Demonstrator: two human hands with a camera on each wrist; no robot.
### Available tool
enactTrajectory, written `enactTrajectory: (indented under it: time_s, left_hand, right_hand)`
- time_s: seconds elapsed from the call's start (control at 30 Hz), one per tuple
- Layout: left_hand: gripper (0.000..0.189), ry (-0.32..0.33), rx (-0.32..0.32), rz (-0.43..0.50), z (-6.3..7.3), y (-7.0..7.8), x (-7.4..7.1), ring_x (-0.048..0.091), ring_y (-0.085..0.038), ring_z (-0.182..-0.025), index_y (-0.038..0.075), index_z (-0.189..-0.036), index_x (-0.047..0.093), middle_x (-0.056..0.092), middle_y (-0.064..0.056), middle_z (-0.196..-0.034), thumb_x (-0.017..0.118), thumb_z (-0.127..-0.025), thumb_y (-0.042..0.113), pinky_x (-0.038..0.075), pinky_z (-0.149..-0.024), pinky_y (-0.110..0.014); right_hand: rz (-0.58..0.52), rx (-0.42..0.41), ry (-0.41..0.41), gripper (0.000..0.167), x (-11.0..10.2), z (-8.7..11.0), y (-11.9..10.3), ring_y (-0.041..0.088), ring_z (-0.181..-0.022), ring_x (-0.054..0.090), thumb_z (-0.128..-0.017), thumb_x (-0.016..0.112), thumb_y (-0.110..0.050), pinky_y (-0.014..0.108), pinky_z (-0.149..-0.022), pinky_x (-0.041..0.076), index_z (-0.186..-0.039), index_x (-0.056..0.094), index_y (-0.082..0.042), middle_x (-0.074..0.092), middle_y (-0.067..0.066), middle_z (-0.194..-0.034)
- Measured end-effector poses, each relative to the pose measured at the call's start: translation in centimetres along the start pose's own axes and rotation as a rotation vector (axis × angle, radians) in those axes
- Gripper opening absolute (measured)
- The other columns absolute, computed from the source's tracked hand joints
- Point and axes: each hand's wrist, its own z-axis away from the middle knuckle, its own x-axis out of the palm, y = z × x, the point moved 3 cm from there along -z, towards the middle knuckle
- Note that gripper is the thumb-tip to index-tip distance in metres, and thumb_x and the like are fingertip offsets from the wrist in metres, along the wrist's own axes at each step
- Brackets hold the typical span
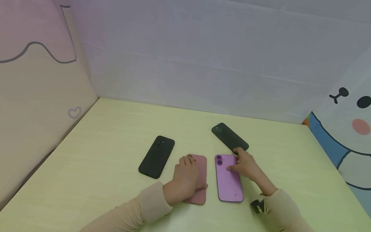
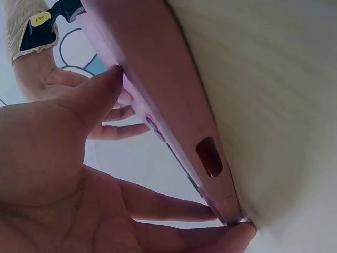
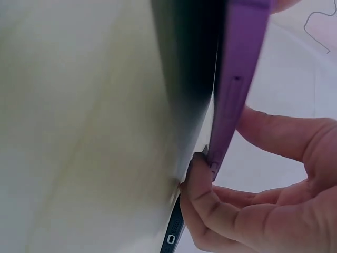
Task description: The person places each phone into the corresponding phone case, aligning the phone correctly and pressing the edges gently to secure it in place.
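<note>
A pink smartphone (image 1: 201,170) lies back up in the middle of the table. My left hand (image 1: 185,178) grips it across its back, fingers at the upper left edge and thumb at the right side. In the left wrist view the thumb and fingertips touch the pink phone's (image 2: 174,100) edges. To its right is a purple smartphone (image 1: 227,185), two camera lenses at its top left. My right hand (image 1: 247,165) pinches its upper right part, thumb on the back and fingers at the edge. The right wrist view shows a gap under the purple phone's (image 3: 239,79) side.
A black smartphone (image 1: 157,157) lies tilted left of the pink one. Another dark smartphone (image 1: 230,136) lies slantwise behind the purple one, its near end by my right fingertips. The pale yellow table (image 1: 116,129) meets a white back wall (image 1: 203,64) and printed side panels.
</note>
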Motion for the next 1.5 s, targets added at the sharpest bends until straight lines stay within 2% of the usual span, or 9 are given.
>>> enactTrajectory:
  time_s: [0.2, 0.33, 0.5, 0.63, 0.87, 1.03, 1.3, 1.4, 1.5]
  left_hand:
    - [0.099, 0.016, -0.004, -0.024, -0.2, 0.2, 0.2, 0.052, -0.026, -0.103, -0.005, -0.126, 0.048, 0.054, -0.019, -0.117, 0.064, -0.064, 0.071, 0.050, -0.079, -0.033]
    - [0.099, 0.009, -0.017, -0.006, -0.4, 0.3, 0.3, 0.051, -0.026, -0.105, -0.005, -0.126, 0.048, 0.053, -0.019, -0.118, 0.067, -0.063, 0.068, 0.050, -0.080, -0.033]
    - [0.099, -0.060, -0.049, 0.106, -0.9, 0.3, 0.1, 0.047, -0.028, -0.107, -0.006, -0.129, 0.044, 0.049, -0.020, -0.120, 0.075, -0.061, 0.059, 0.050, -0.081, -0.035]
    - [0.101, -0.101, -0.063, 0.163, -1.0, 0.1, -0.3, 0.046, -0.030, -0.103, -0.004, -0.132, 0.039, 0.046, -0.020, -0.119, 0.080, -0.058, 0.051, 0.051, -0.075, -0.038]
    - [0.108, -0.083, -0.052, 0.217, -1.0, -0.3, -0.5, 0.043, -0.031, -0.098, -0.002, -0.135, 0.034, 0.046, -0.021, -0.113, 0.085, -0.052, 0.047, 0.048, -0.069, -0.040]
    - [0.113, -0.055, -0.043, 0.214, -1.1, -0.4, -0.3, 0.042, -0.031, -0.098, -0.001, -0.137, 0.032, 0.046, -0.021, -0.112, 0.085, -0.051, 0.049, 0.047, -0.064, -0.039]
    - [0.116, -0.101, -0.053, 0.389, -1.3, -0.6, 0.0, 0.048, -0.034, -0.097, -0.002, -0.141, 0.023, 0.037, -0.023, -0.124, 0.087, -0.053, 0.039, 0.049, -0.072, -0.044]
    - [0.116, -0.114, -0.046, 0.422, -1.3, -0.8, 0.1, 0.051, -0.032, -0.094, -0.002, -0.141, 0.023, 0.037, -0.022, -0.123, 0.087, -0.054, 0.039, 0.049, -0.072, -0.041]
    - [0.112, -0.104, -0.014, 0.447, -1.3, -1.2, 0.1, 0.053, -0.029, -0.088, -0.002, -0.140, 0.025, 0.039, -0.023, -0.121, 0.086, -0.056, 0.038, 0.049, -0.069, -0.039]
  right_hand:
    - [-0.008, 0.039, 0.008, 0.053, -0.2, 0.0, 0.3, 0.031, -0.086, 0.060, -0.071, 0.077, -0.017, 0.039, -0.070, 0.052, -0.107, 0.053, 0.014, 0.061, 0.025, -0.097]
    - [-0.017, 0.053, 0.013, 0.048, -0.3, 0.0, 0.4, 0.030, -0.084, 0.061, -0.071, 0.077, -0.018, 0.037, -0.069, 0.051, -0.101, 0.057, 0.013, 0.063, 0.023, -0.094]
    - [-0.055, 0.080, 0.001, 0.049, -0.3, 0.0, 0.7, 0.031, -0.089, 0.059, -0.072, 0.077, -0.018, 0.038, -0.072, 0.051, -0.104, 0.054, 0.012, 0.060, 0.024, -0.100]
    - [-0.085, 0.095, -0.019, 0.051, -0.3, 0.0, 0.8, 0.031, -0.089, 0.057, -0.073, 0.076, -0.018, 0.039, -0.074, 0.049, -0.107, 0.051, 0.011, 0.057, 0.025, -0.103]
    - [-0.151, 0.121, -0.072, 0.051, 0.1, 0.1, 1.0, 0.029, -0.088, 0.057, -0.078, 0.071, -0.016, 0.040, -0.075, 0.049, -0.112, 0.043, 0.010, 0.056, 0.029, -0.105]
    - [-0.180, 0.118, -0.068, 0.050, 0.2, 0.1, 0.9, 0.026, -0.084, 0.058, -0.080, 0.069, -0.013, 0.038, -0.072, 0.049, -0.114, 0.040, 0.010, 0.058, 0.030, -0.103]
    - [-0.249, 0.122, -0.067, 0.049, 0.6, 0.2, 0.6, 0.023, -0.079, 0.057, -0.082, 0.065, -0.007, 0.033, -0.065, 0.050, -0.118, 0.037, 0.010, 0.056, 0.030, -0.102]
    - [-0.272, 0.128, -0.079, 0.049, 0.7, 0.1, 0.8, 0.021, -0.078, 0.057, -0.083, 0.064, -0.006, 0.032, -0.064, 0.051, -0.120, 0.037, 0.010, 0.056, 0.029, -0.102]
    - [-0.298, 0.137, -0.092, 0.048, 0.8, 0.0, 1.0, 0.018, -0.075, 0.056, -0.083, 0.062, -0.005, 0.031, -0.064, 0.052, -0.122, 0.037, 0.010, 0.057, 0.025, -0.100]
